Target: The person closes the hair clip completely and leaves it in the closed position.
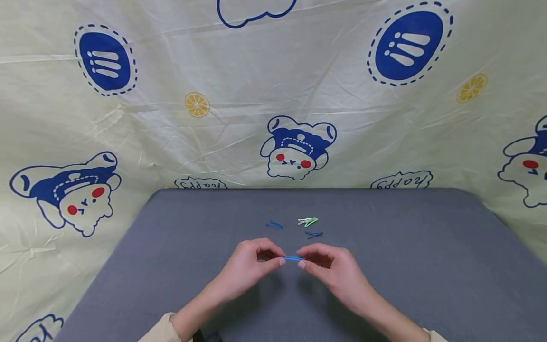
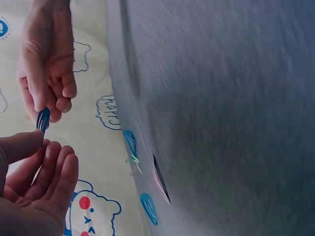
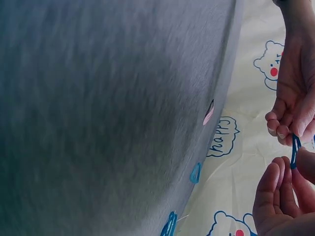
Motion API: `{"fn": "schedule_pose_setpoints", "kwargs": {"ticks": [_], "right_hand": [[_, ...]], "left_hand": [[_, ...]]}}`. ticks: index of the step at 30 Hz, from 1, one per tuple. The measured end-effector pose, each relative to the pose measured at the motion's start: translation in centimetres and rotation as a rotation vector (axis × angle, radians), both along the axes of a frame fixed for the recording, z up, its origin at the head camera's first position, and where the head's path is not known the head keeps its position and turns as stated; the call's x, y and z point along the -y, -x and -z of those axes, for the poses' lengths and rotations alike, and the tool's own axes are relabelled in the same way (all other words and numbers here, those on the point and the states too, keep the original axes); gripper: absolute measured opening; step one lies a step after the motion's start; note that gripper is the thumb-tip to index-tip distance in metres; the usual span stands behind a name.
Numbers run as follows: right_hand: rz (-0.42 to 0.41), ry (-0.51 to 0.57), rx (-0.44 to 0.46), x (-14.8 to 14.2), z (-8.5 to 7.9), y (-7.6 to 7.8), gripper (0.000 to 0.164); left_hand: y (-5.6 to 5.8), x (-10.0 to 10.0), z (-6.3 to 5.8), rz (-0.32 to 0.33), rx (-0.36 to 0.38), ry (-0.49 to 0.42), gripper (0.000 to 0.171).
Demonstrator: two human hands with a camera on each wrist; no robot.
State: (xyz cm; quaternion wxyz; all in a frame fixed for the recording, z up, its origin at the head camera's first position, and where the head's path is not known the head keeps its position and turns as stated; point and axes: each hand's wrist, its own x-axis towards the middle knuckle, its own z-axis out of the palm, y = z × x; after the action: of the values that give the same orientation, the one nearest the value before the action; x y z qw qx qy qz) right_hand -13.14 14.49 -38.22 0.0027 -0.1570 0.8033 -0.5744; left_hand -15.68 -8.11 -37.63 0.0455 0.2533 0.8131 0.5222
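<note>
A blue snap hair clip (image 1: pixel 293 258) is held just above the grey table, between both hands in the head view. My left hand (image 1: pixel 252 266) pinches its left end between thumb and fingertips. On the opposite end, the thumb and fingers of my right hand (image 1: pixel 335 270) grip it too. From the left wrist the same hair clip (image 2: pixel 43 119) shows slits along its body; fingertips cover both ends. Past the hands lie a blue hair clip (image 1: pixel 274 225), a dark blue one (image 1: pixel 314 234), and a white-and-green clip or pair of clips (image 1: pixel 307 222).
The grey table (image 1: pixel 427 266) extends to both sides of the hands. Behind it hangs a pale printed sheet (image 1: pixel 239 71). A thin pink-and-dark piece (image 2: pixel 161 179) lies on the table in the left wrist view; its kind is unclear.
</note>
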Motion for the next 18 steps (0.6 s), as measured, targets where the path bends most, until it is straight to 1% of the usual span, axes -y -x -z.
{"fn": "schedule_pose_setpoints", "kwargs": {"ticks": [2, 5, 10, 14, 18], "right_hand": [[-0.022, -0.049, -0.013, -0.1, 0.0, 0.5, 0.021], [-0.04, -0.124, -0.025, -0.3, 0.1, 1.1, 0.018], [-0.069, -0.242, -0.054, -0.6, 0.3, 2.3, 0.013], [-0.109, -0.309, -0.05, -0.8, 0.4, 3.2, 0.013], [-0.129, -0.344, -0.018, -1.0, 0.6, 3.8, 0.012]], "left_hand": [[0.5, 0.0, 0.0, 0.014, -0.012, 0.027, 0.006], [1.3, 0.0, 0.2, 0.033, -0.023, 0.057, 0.005], [2.4, -0.2, 0.9, 0.067, -0.036, 0.084, 0.005], [3.2, -0.5, 1.5, 0.089, -0.049, 0.116, 0.004], [3.7, -0.9, 1.8, 0.104, -0.056, 0.142, 0.003]]}}
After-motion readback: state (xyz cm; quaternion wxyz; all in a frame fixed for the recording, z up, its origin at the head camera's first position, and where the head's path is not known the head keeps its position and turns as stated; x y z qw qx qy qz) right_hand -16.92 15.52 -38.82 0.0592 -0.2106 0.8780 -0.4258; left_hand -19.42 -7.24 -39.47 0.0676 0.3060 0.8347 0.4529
